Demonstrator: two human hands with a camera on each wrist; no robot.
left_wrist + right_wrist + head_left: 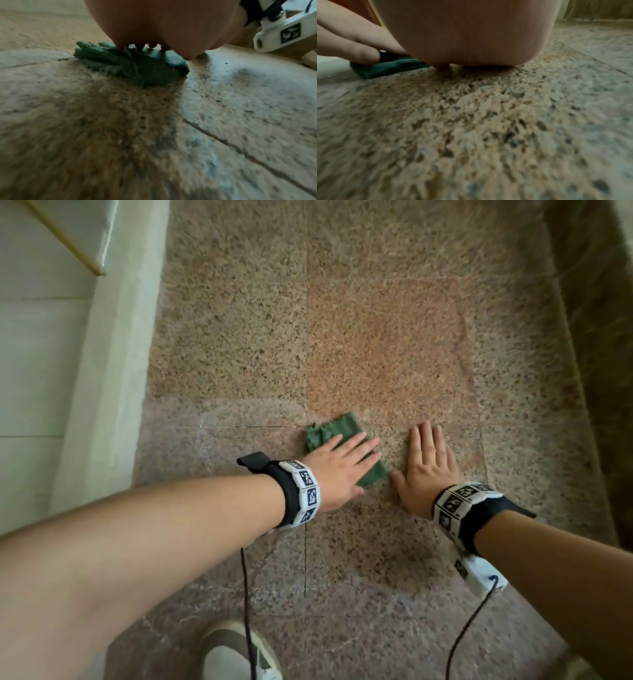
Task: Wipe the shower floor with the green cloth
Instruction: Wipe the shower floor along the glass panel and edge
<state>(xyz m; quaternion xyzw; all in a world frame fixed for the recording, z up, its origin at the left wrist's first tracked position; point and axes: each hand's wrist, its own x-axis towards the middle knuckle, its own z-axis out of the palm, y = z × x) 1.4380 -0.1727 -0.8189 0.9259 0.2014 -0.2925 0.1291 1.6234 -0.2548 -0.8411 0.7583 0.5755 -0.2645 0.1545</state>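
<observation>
A person's left hand (337,470) lies flat on the green cloth (329,436), fingers straight and together, pressing it to the speckled shower floor (387,344). The cloth is folded into a small pad, with a rumpled edge showing beyond the knuckles and a dark corner showing just past the fingertips. It sits across a thin tile joint that runs left from the cloth, and a darker, reddish tile lies just beyond the cloth.

Just beside the cloth, the right hand (426,470) rests palm-down on bare stone, fingers straight and slightly spread, holding nothing. Its thumb points toward the cloth's near corner without clearly touching it. In the right wrist view, the left hand's fingers (356,44) lie on top of the cloth (388,67), which shows as a thick dark-green slab on the floor.

In the left wrist view, the cloth (130,65) bunches beneath the palm, and the stone near the cloth carries a pale sheen.

Both wrists carry black bands with white patterned marker blocks (306,491), and dark cables (246,594) trail back from them. Well behind the cloth, a grey-and-white shoe (236,655) stands on the floor. Far left of the cloth stands a pale wall (113,337).
</observation>
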